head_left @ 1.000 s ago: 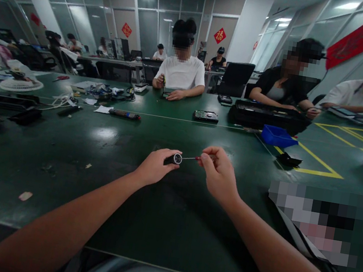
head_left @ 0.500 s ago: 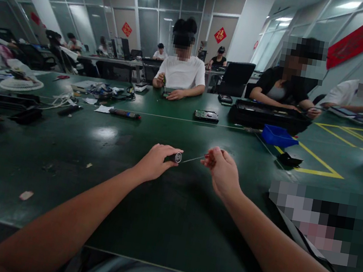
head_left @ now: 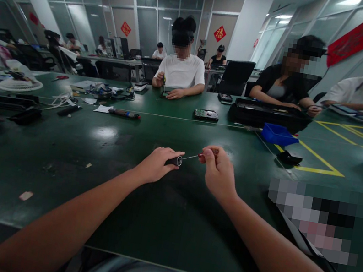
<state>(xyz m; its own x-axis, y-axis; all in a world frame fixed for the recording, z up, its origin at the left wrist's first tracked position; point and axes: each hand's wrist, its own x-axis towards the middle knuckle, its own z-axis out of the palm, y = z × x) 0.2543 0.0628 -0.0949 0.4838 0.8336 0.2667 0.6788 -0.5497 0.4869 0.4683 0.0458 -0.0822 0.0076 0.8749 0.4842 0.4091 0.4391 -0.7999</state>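
My left hand point(head_left: 159, 165) is wrapped round a dark cylinder point(head_left: 175, 160) whose round end, with a pale metal rim, faces right. The rest of the cylinder is hidden by my fingers, and I cannot tell its kind. My right hand point(head_left: 219, 170) grips the reddish-brown handle of a screwdriver point(head_left: 192, 157). Its thin metal shaft points left and slightly down, with the tip at the cylinder's rimmed end. Whether the tip sits inside the end or only touches it is too small to tell. Both hands are just above the green table point(head_left: 153, 224).
Beyond my hands lie a circuit board device point(head_left: 206, 114), a dark tool point(head_left: 124, 114), a blue bin point(head_left: 279, 135) and a long black casing point(head_left: 270, 116). Cables and parts point(head_left: 105, 91) clutter the left. A blurred-out flat item point(head_left: 316, 223) lies right. Several people sit around.
My right hand has moved slightly left and turned, bringing the screwdriver's tip to the cylinder's end. The left hand has barely shifted, still holding the cylinder.
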